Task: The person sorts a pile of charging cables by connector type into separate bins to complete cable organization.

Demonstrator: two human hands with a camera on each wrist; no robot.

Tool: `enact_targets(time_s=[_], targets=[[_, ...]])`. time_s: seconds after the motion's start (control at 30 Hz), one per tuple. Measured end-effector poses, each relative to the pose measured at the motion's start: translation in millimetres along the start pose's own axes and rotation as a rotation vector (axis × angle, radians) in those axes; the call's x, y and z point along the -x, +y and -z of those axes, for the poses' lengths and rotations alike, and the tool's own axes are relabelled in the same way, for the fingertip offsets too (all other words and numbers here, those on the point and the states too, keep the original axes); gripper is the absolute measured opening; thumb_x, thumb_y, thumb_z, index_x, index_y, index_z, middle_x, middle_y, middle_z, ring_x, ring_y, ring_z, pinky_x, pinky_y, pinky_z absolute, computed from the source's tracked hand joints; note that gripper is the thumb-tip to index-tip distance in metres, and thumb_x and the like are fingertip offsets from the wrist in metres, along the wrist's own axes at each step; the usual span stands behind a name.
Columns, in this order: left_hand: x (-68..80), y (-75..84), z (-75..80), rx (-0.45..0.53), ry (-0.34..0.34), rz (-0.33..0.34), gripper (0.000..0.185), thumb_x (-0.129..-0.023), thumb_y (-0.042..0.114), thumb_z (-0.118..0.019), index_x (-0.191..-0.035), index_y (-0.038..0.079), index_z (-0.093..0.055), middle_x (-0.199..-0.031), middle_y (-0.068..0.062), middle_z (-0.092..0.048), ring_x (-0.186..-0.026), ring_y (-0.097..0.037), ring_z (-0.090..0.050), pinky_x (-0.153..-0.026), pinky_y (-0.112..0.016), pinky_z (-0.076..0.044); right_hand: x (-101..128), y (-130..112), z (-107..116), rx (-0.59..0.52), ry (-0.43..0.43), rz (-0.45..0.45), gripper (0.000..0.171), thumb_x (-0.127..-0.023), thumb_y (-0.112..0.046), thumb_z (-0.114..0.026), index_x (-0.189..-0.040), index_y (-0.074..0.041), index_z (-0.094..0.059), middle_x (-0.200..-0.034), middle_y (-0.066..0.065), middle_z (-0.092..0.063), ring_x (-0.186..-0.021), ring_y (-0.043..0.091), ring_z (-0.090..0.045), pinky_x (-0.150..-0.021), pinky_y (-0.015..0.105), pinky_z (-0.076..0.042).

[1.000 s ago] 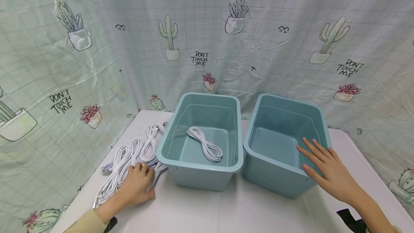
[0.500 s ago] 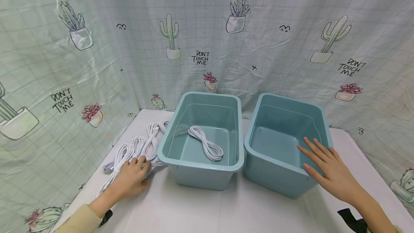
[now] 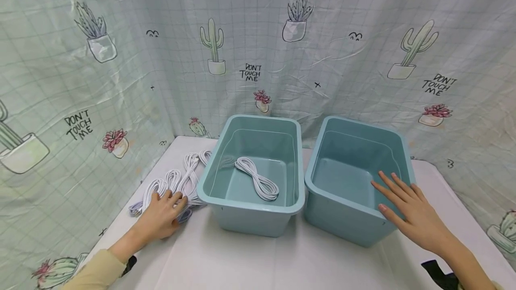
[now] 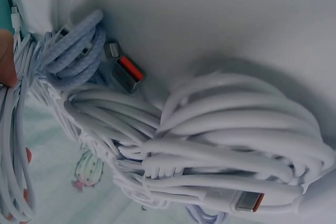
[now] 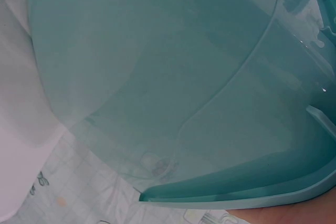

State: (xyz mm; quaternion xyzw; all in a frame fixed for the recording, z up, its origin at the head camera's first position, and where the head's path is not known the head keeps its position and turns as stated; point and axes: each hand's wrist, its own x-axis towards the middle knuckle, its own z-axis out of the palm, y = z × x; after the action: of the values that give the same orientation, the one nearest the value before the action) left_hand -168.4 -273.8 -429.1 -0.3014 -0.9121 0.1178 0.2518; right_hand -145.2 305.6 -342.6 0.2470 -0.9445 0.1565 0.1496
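White cables (image 3: 177, 185) lie under, perhaps within, left fingers (image 3: 171, 198)

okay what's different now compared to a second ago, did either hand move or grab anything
The left hand has slid a little away from the left bin and back along the pile of white cables, its fingers now curled over the coils; whether it has lifted any cannot be told. The right hand stays flat on the right bin's front rim. Both bins and the coiled cable in the left bin are unchanged.
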Motion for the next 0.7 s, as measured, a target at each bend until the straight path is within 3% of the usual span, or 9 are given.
enact_targets(time_s=[0.13, 0.43, 0.7], targets=[[-0.3, -3.8, 1.5, 0.015, 0.023, 0.007, 0.050, -0.053, 0.021, -0.070, -0.100, 0.008, -0.059, -0.093, -0.008, -0.053, -0.080, -0.030, -0.046, -0.060, -0.049, -0.034, 0.0, 0.6, -0.7, 0.007, 0.003, -0.001, 0.058, -0.086, -0.021, -0.055, -0.139, -0.023, -0.031, -0.151, -0.005, -0.012, -0.138, 0.005, 0.003, -0.106, 0.057, 0.005], [0.4, -11.1, 9.4, 0.046, 0.060, 0.058, 0.050, -0.050, 0.015, -0.068, -0.098, 0.005, -0.061, -0.093, -0.009, -0.053, -0.080, -0.028, -0.045, -0.057, -0.041, -0.027, 0.2, 0.4, -0.5, 0.004, 0.008, 0.006, 0.057, -0.087, -0.022, -0.054, -0.139, -0.023, -0.031, -0.151, -0.006, -0.012, -0.138, 0.003, 0.004, -0.106, 0.056, 0.005], [-4.9, -19.9, 21.4, 0.037, 0.096, 0.083, 0.052, -0.049, 0.018, -0.070, -0.098, 0.004, -0.061, -0.094, -0.011, -0.053, -0.081, -0.030, -0.045, -0.057, -0.044, -0.031, 0.4, -0.1, -0.7, 0.006, 0.012, 0.011, 0.058, -0.086, -0.022, -0.055, -0.139, -0.023, -0.031, -0.150, -0.006, -0.012, -0.138, 0.003, 0.004, -0.106, 0.057, 0.004]])
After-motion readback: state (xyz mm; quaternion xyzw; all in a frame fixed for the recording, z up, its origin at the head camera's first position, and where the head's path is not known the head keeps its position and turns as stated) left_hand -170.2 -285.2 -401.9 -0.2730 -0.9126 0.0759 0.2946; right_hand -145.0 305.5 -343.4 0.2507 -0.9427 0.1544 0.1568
